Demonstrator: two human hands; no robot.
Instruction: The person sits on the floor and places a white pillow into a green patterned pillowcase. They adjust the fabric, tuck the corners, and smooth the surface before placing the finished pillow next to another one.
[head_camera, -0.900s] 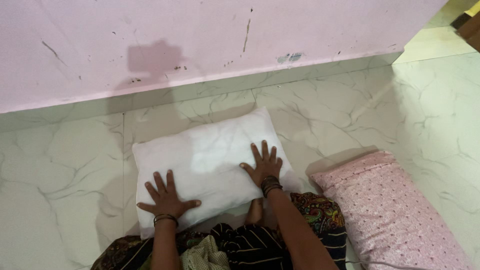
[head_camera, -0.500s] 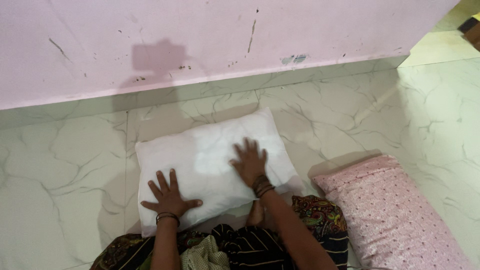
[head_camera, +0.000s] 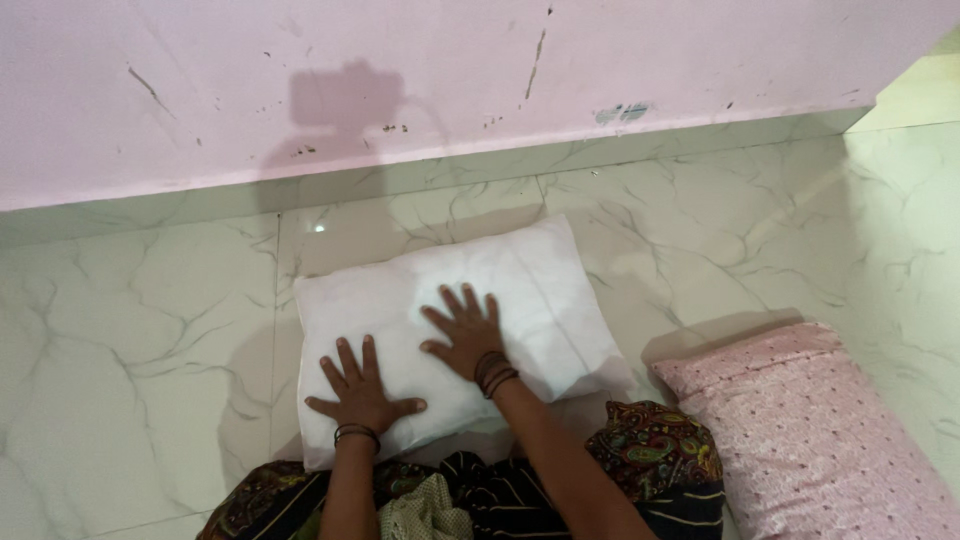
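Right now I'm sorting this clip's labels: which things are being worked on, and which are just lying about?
In hand:
white pillow, lying on the marble floor
left hand, flat on it
right hand, flat on it

Lying about:
pink patterned pillow, untouched at the right
pink wall behind

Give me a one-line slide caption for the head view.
Both hands, left hand and right hand, lie flat on a white pillow on marble floor.
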